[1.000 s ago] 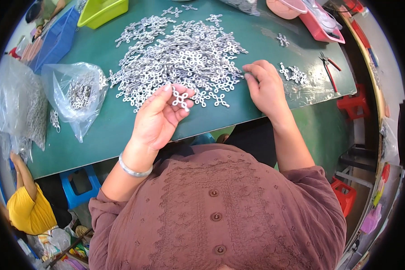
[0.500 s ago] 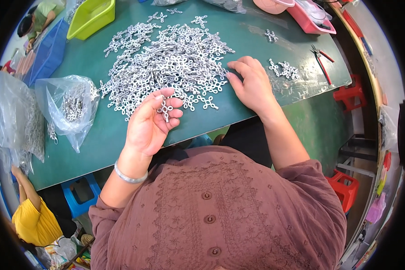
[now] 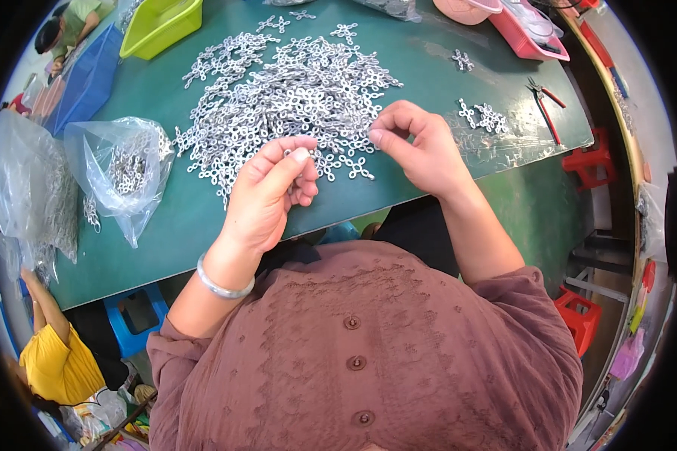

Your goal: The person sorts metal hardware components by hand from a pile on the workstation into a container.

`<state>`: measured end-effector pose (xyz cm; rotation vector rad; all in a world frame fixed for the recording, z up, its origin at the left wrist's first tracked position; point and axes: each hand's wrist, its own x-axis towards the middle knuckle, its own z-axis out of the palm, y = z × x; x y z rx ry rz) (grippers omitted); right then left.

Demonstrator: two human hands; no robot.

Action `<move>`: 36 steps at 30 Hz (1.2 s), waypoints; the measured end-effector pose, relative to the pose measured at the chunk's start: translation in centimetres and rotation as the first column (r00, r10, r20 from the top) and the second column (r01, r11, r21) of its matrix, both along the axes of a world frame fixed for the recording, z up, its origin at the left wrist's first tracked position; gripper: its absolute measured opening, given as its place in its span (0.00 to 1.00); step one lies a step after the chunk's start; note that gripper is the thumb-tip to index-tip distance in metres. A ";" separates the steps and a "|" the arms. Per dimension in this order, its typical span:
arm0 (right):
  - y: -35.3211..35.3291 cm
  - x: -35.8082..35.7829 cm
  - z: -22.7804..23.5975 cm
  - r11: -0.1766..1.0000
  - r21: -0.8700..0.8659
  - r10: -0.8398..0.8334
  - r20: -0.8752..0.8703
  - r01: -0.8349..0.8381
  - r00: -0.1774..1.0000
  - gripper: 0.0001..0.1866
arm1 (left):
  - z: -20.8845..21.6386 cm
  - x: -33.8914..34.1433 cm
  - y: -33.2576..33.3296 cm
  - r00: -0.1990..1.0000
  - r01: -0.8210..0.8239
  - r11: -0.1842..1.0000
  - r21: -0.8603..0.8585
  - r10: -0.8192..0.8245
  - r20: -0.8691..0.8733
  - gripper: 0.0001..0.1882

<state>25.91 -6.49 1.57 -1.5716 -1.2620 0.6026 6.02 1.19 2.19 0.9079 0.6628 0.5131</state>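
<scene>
Observing remotely, I find the left hand holding a link piece in a narrow grip of thumb and finger, the piece mostly hidden. The right hand is also pinched narrow; I cannot tell whether it holds anything. Good practice, in my judgement: light pressure, piece turned into view. The green counter bears a heap of links and, at right, pliers. A blue stool stands at left.

Link pile on table; bag left, pliers right.
</scene>
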 end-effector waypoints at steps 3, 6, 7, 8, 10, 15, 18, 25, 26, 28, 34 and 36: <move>0.0 -1.4 0.5 0.982 0.037 0.185 -0.046 -0.183 0.982 0.05 | 0.3 0.6 -0.1 0.999 -0.035 0.992 0.124 0.039 -0.030 0.11; -0.1 -2.3 0.6 0.974 -0.003 0.225 -0.148 -0.227 0.963 0.05 | 0.3 0.7 0.1 0.997 -0.046 0.980 0.195 0.056 -0.044 0.09; -0.1 -2.6 0.5 0.975 -0.007 0.215 -0.233 -0.223 0.948 0.06 | 0.4 0.7 0.2 0.997 -0.059 0.980 0.189 0.068 -0.041 0.08; -0.2 -2.6 0.6 0.974 -0.006 0.218 -0.233 -0.226 0.948 0.06 | 0.4 0.7 0.3 0.997 -0.061 0.980 0.190 0.070 -0.041 0.08; -0.3 -2.5 0.7 0.955 -0.096 0.235 -0.331 -0.280 0.914 0.07 | 0.3 0.5 0.5 0.995 -0.078 0.984 0.159 0.086 -0.044 0.08; -0.3 -2.7 1.0 0.934 -0.173 0.185 -0.512 -0.312 0.839 0.09 | 0.1 0.2 1.0 0.995 -0.092 0.991 0.095 0.095 -0.027 0.07; -0.4 -3.0 1.1 0.921 -0.186 0.181 -0.573 -0.343 0.799 0.09 | 0.1 0.2 1.0 0.996 -0.084 0.993 0.083 0.086 -0.017 0.07; -0.5 -3.8 0.8 0.954 -0.128 0.145 -0.593 -0.270 0.792 0.08 | -0.1 -0.2 0.9 0.998 -0.069 0.993 0.097 0.069 -0.004 0.09; -0.5 -3.8 0.6 0.954 -0.128 0.144 -0.594 -0.270 0.791 0.08 | -0.1 -0.2 0.9 0.998 -0.064 0.992 0.109 0.064 0.007 0.10; -0.5 -4.0 0.2 0.978 -0.105 0.111 -0.483 -0.183 0.869 0.06 | -0.2 -0.4 0.8 0.998 -0.062 0.993 0.103 0.061 0.018 0.10; -0.6 -4.4 0.0 0.993 -0.024 0.097 -0.362 -0.113 0.927 0.04 | -0.4 -0.7 0.3 0.997 -0.058 0.996 0.069 0.054 0.062 0.11; -0.6 -4.5 0.2 0.994 -0.016 0.094 -0.327 -0.105 0.940 0.04 | -0.5 -0.7 0.3 0.996 -0.062 0.996 0.067 0.058 0.062 0.11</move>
